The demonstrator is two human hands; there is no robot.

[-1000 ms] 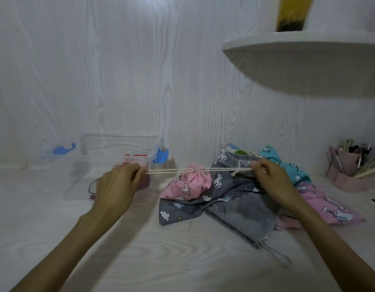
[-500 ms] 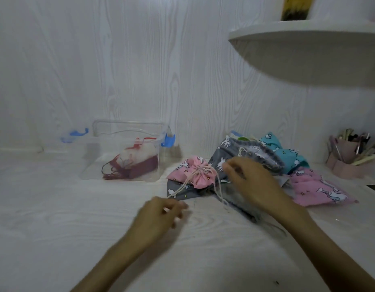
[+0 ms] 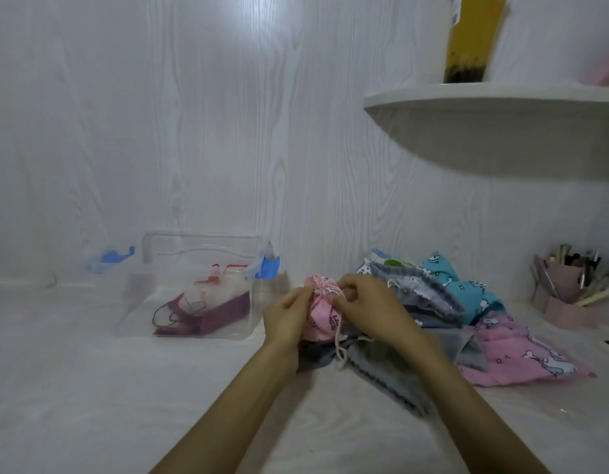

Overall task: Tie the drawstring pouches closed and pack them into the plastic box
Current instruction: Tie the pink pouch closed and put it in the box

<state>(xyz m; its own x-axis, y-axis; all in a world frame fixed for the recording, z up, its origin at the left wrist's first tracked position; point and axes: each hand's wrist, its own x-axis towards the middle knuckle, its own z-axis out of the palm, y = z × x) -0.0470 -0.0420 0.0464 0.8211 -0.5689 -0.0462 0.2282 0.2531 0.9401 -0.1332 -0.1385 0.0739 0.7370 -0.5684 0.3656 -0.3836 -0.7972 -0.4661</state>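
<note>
A small pink drawstring pouch (image 3: pixel 321 313) with its mouth gathered shut stands upright between my hands. My left hand (image 3: pixel 286 316) grips its left side. My right hand (image 3: pixel 368 307) pinches the gathered top and cord from the right. A pale cord end (image 3: pixel 340 350) hangs below the pouch. To the left stands the clear plastic box (image 3: pixel 197 285) with blue clips, holding a dark red pouch (image 3: pixel 207 314). A pile of loose pouches lies to the right: grey (image 3: pixel 415 295), teal (image 3: pixel 463 289) and pink (image 3: pixel 521 354).
A pink pen holder (image 3: pixel 566 295) full of pens stands at the far right. A white rounded shelf (image 3: pixel 494 128) juts from the wall above the pile, with a yellow item (image 3: pixel 474 39) on it. The white table runs to the wall behind.
The cords were pulled taut sideways a second ago, then slackened. Both hands have come together onto the pink pouch, which now stands upright between them.
</note>
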